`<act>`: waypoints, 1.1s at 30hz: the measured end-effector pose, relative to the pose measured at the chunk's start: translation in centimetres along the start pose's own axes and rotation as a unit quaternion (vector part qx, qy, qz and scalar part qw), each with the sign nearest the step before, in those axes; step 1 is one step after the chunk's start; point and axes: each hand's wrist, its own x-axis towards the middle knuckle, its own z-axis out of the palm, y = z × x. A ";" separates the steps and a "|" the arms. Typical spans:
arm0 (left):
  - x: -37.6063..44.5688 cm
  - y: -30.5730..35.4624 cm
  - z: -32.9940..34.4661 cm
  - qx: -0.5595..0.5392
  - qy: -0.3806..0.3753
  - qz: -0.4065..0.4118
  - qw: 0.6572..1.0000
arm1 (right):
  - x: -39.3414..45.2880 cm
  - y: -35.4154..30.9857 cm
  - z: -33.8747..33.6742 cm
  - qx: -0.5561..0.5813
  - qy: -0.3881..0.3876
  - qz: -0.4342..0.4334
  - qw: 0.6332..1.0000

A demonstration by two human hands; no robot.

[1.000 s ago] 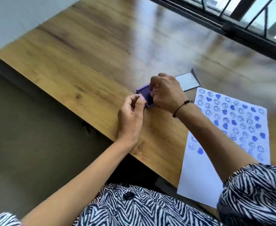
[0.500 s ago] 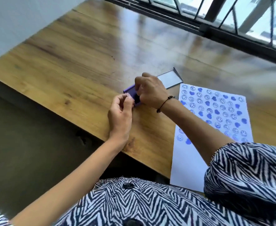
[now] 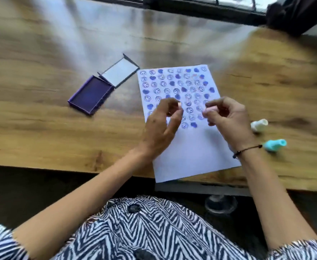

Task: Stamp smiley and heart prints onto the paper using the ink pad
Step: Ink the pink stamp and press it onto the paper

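This looks like a home desk or hobby corner by a window: a long wood-grain surface [image 3: 41, 128] runs up to a dark-framed window [image 3: 210, 4] at twelve o'clock, with daylight glaring across the boards. Craft things lie about, namely a sheet of paper [image 3: 191, 151] covered in blue prints, an opened purple ink pad [image 3: 91, 94] at ten o'clock, and two small stamps, white [image 3: 259, 125] and teal [image 3: 274, 145], at three o'clock.

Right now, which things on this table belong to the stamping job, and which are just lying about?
In use:
paper, partly filled with prints
open ink pad
small pink stamp in the right hand
left hand, pinching something small, too blurred to name

Lying about:
white stamp
teal stamp
ink pad lid
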 end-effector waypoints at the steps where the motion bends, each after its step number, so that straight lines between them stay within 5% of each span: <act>1: 0.1 0.1 0.4 0.026 -0.021 0.021 0.999 | -0.4 0.4 -0.4 -0.029 0.006 -0.003 1.000; 9: 0.2 0.1 1.3 0.118 -0.072 0.068 0.988 | -1.6 0.5 -0.3 -0.251 0.012 -0.119 0.960; 24: 0.3 0.0 0.9 0.100 -0.074 0.055 0.991 | -0.9 0.8 1.8 -0.405 -0.012 -0.137 0.904; 33: 0.2 -0.2 1.0 0.117 -0.081 0.072 0.987 | -0.8 0.9 2.1 -0.400 0.004 -0.127 0.908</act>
